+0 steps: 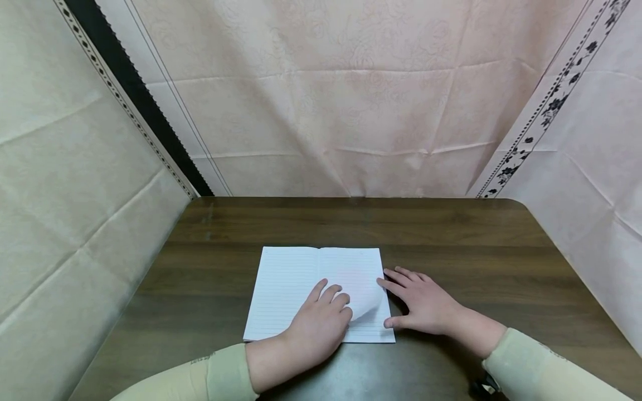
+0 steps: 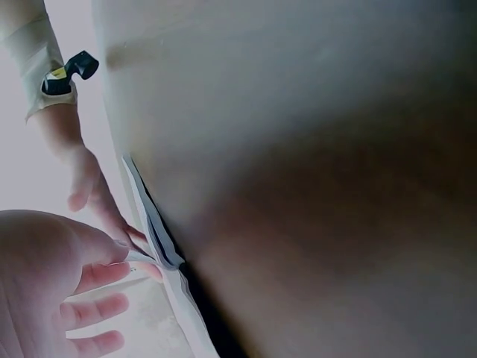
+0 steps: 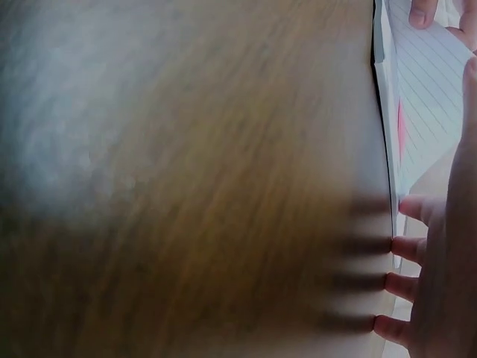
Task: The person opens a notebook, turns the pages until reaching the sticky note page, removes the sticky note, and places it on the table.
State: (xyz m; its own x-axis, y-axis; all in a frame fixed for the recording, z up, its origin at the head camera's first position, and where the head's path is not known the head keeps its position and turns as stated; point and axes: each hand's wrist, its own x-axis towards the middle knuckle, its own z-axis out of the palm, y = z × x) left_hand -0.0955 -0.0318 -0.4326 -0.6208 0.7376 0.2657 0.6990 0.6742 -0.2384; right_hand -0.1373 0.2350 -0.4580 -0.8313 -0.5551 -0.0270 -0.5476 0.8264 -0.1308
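A lined notebook (image 1: pixel 283 278) lies spread open on the table, its pages facing up. Over its lower middle, my left hand (image 1: pixel 321 327) pinches the lower corner of a right-hand page (image 1: pixel 365 298), which is lifted and curled over. In the left wrist view that page (image 2: pixel 141 256) runs out from between thumb and forefinger, while the other fingers are apart. My right hand (image 1: pixel 423 303) lies at the notebook's right edge with fingers spread, the fingertips touching the edge or the table beside it. A lined page (image 3: pixel 432 89) slants upward in the right wrist view.
The brown wooden table (image 1: pixel 210 267) extends around the notebook on all sides. Pale patterned cloth (image 1: pixel 351 111) hangs behind it and at both sides. A small black device (image 1: pixel 485 385) is at the right wrist.
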